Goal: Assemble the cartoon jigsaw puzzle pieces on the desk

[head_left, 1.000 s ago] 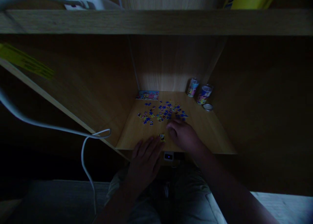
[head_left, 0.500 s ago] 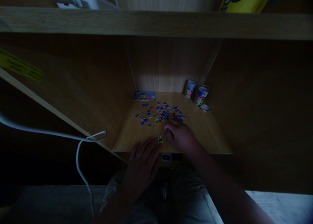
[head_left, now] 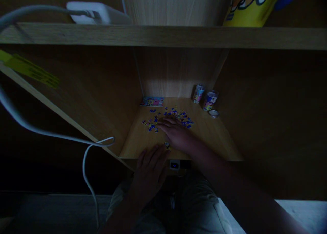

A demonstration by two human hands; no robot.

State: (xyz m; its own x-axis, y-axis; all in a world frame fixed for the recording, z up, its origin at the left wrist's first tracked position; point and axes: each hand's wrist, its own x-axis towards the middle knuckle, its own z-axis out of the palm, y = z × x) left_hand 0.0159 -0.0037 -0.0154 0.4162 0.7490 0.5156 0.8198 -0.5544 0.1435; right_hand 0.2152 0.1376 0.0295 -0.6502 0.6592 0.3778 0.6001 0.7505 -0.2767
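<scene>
on the wooden counter (head_left: 204,131) of the dim cubby, the scattered puzzle pieces (head_left: 178,115) lay just before the picture card (head_left: 152,101), and the right hand (head_left: 176,135) rested on their near edge, its fingers (head_left: 163,122) stretched almost flat with no piece visibly pinched. a lone yellow piece (head_left: 167,145) sat apart, just beside the left hand (head_left: 150,171), which lay open and flat, gripping nothing. such thin pieces probably called for a light fingertip pinch, not a sweep that would scatter neighbours towards the two cans (head_left: 209,100) and lid (head_left: 214,113).
</scene>
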